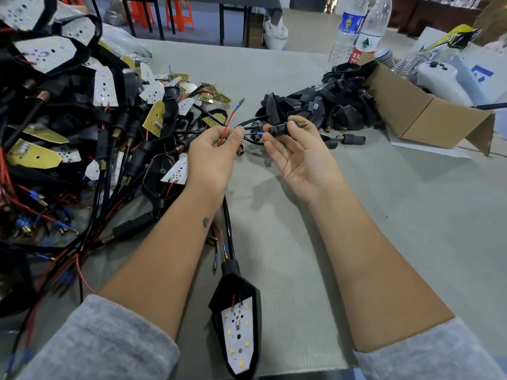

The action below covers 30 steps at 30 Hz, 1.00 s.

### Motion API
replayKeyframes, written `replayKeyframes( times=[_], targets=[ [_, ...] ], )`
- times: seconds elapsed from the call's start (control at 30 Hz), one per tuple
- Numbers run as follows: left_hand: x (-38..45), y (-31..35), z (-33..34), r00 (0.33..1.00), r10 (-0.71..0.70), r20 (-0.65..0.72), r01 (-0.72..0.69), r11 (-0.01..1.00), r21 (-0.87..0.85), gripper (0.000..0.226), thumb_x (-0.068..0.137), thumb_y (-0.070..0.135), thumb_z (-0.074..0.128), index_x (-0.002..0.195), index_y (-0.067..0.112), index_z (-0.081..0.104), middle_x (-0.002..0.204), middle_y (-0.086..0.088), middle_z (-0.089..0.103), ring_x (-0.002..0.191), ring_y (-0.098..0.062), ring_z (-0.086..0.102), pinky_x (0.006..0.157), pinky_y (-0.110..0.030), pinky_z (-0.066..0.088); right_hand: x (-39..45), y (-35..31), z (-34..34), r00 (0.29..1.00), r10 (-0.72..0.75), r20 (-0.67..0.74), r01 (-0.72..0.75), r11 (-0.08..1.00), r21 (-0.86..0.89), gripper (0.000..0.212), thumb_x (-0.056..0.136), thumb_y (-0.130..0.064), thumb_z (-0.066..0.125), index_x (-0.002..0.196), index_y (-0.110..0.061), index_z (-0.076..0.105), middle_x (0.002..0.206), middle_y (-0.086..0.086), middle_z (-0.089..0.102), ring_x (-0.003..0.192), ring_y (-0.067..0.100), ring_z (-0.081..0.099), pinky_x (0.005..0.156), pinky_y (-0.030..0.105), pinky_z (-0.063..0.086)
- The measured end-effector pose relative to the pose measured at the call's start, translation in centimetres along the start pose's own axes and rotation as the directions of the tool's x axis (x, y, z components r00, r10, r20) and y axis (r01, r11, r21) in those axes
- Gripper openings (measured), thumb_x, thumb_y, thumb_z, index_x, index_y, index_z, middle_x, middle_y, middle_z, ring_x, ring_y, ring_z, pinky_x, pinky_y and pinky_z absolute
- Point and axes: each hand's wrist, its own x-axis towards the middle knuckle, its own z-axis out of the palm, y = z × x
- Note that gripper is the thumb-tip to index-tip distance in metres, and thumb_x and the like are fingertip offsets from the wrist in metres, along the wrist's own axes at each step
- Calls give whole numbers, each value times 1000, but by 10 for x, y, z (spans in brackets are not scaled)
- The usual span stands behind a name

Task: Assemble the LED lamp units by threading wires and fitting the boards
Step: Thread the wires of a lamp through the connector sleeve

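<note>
My left hand (212, 154) pinches a thin red wire (230, 120) and a black wire (249, 124) between thumb and fingers. The red wire rises to a blue-sleeved brass tip. My right hand (299, 154), palm up, pinches a black lamp stem (279, 129) with a threaded brass end pointing right. The blue-tipped wire end meets the stem's left end. Near me on the table lies a black lamp housing (237, 325) with a white LED board fitted in it, its cable running up between my forearms.
A big heap of wired housings and LED boards (82, 127) fills the left side. Bare black housings (329, 105) spill from a cardboard box (417, 113) at right. Two plastic bottles (362, 28) stand at the back. The table surface (384, 215) is grey.
</note>
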Motion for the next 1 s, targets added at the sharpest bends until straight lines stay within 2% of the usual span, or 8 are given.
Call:
replayKeyframes(
  times=[0.17, 0.37, 0.43, 0.5, 0.6, 0.8, 0.9, 1.0],
  targets=[
    [0, 1, -1, 1000, -22, 14, 22, 999, -31, 24, 93, 29, 64, 71, 22, 57, 52, 14, 36, 45, -4, 28, 49, -21, 28, 2, 3, 0, 997, 28, -68, -29, 999, -14, 6, 99, -6, 52, 93, -8, 53, 78, 15, 71, 71, 24, 73, 61, 26, 58],
    [-3, -1, 4, 998, 42, 45, -44, 998, 55, 24, 91, 24, 66, 68, 20, 58, 58, 7, 42, 50, -6, 33, 52, -21, 32, 1, 6, 0, 999, 4, 50, 3, 990, -143, 13, 96, -1, 54, 95, -13, 57, 93, 15, 66, 71, 20, 70, 66, 24, 57],
    [-1, 1, 5, 999, -43, 29, 43, 999, 5, 24, 92, 20, 60, 68, 19, 55, 53, 8, 39, 45, -6, 29, 44, -20, 28, 1, 8, 1, 998, -6, 64, 18, 983, -184, 14, 94, 1, 55, 95, -13, 59, 89, 11, 68, 71, 18, 68, 67, 23, 57],
    [2, 4, 7, 985, -171, 22, 173, 972, -158, 21, 91, 8, 47, 72, 16, 51, 53, 5, 39, 38, -6, 25, 37, -19, 21, 1, 9, 2, 999, -20, 49, 29, 979, -203, 14, 94, 0, 57, 93, -13, 61, 83, 8, 69, 69, 16, 66, 65, 22, 56],
    [2, 4, 9, 982, -183, 50, 190, 963, -190, 27, 89, -4, 33, 78, 12, 51, 62, 0, 46, 42, -6, 33, 38, -17, 25, 2, 9, 3, 1000, -27, 15, 29, 976, -214, 9, 94, -4, 59, 89, -11, 62, 78, 5, 67, 64, 12, 63, 60, 19, 52],
    [-5, -3, 10, 997, -4, 78, 10, 997, -78, 21, 89, -3, 58, 83, 17, 54, 70, 0, 63, 58, -4, 62, 52, -17, 48, 2, 10, 4, 997, -77, 17, 78, 938, -338, 8, 94, -5, 59, 90, -11, 62, 71, 3, 63, 56, 10, 56, 56, 19, 47],
    [-3, -6, 8, 997, 13, 80, -6, 996, -88, 22, 85, -3, 65, 85, 15, 53, 75, -6, 67, 63, -13, 62, 58, -24, 48, 3, 12, 5, 991, -131, -8, 119, 924, -364, 12, 94, -3, 58, 102, -13, 58, 77, 8, 59, 54, 12, 54, 53, 21, 44],
    [-4, -7, 7, 997, 33, 67, -25, 993, -116, 27, 82, -6, 69, 84, 14, 51, 77, -10, 67, 61, -15, 60, 59, -25, 49, 5, 12, 6, 992, -119, -46, 95, 931, -352, 9, 101, -16, 51, 101, -15, 60, 74, 7, 61, 53, 14, 54, 52, 23, 45]
  ],
)
